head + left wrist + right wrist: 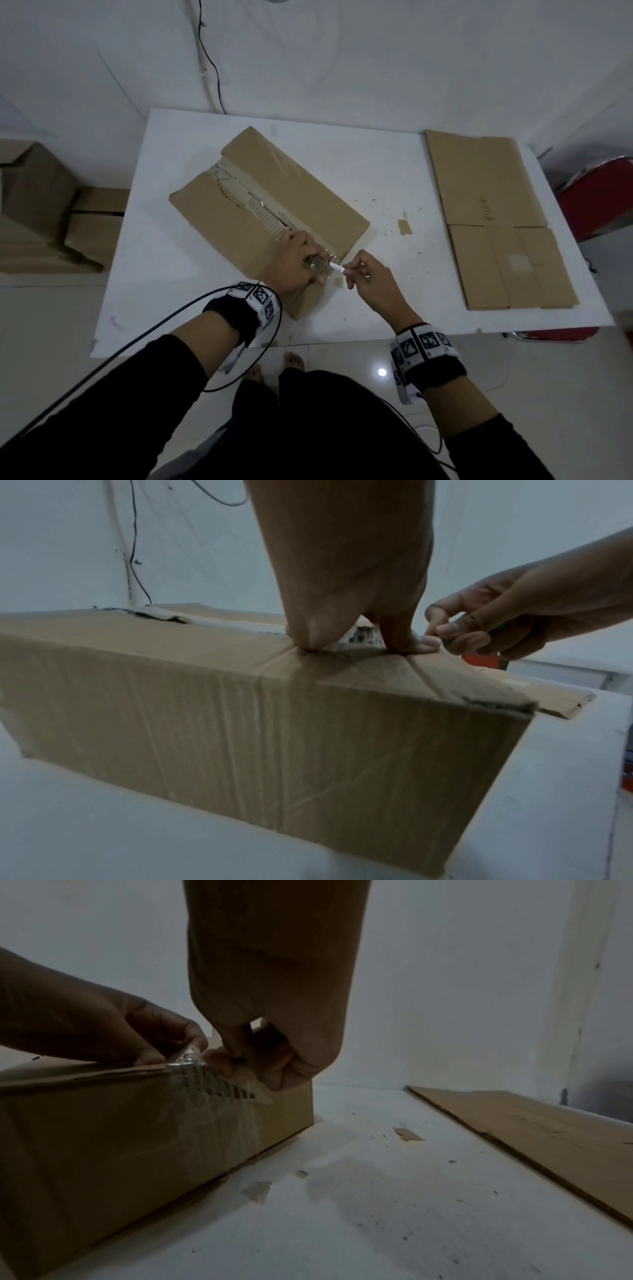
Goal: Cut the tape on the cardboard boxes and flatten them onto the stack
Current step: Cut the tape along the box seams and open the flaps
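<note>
A brown cardboard box (239,212) lies at an angle in the middle of the white table (154,274), its top seam torn and covered with clear tape (212,1080). My left hand (317,265) rests on the near end of the box top (240,723) and pinches the loose, crumpled tape at that edge. My right hand (352,274) grips a small white cutter (337,268) with a green part. Its tip meets the tape beside my left fingers (411,645). Flattened cardboard (496,219) lies stacked on the table's right side.
Several closed cardboard boxes (41,205) are piled on the floor to the left of the table. A red chair (599,198) stands at the right edge. Small cardboard scraps (404,226) litter the table between the box and the flattened stack (531,1129).
</note>
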Motion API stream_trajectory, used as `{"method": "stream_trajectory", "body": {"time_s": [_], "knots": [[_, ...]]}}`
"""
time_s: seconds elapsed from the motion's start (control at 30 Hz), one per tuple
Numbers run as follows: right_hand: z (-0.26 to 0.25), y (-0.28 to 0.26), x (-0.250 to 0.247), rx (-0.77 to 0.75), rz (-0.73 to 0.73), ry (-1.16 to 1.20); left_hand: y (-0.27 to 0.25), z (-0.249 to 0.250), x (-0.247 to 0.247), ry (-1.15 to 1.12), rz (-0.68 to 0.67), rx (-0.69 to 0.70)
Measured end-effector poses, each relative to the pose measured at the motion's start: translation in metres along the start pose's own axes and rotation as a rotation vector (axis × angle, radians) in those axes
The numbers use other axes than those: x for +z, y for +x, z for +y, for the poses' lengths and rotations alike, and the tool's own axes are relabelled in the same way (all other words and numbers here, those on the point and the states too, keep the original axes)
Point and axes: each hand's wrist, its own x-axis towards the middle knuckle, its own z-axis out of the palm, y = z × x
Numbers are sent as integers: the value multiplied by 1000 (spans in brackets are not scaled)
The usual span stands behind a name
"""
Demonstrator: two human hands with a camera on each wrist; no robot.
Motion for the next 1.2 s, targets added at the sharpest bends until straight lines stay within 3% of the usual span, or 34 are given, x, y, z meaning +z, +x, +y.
{"method": "stream_trajectory", "body": {"time_s": [0.57,1.0,1.1,1.2], "knots": [[-3,-6,-3,82,-34,14,1,3,4,-37,-4,-60],[5,-9,6,28,41,12,2,5,2,-30,-22,-66],[9,-6,9,20,53,-11,7,11,-9,204,-189,-3],[13,-7,10,17,64,-53,18,24,-17,391,-366,-27]]}}
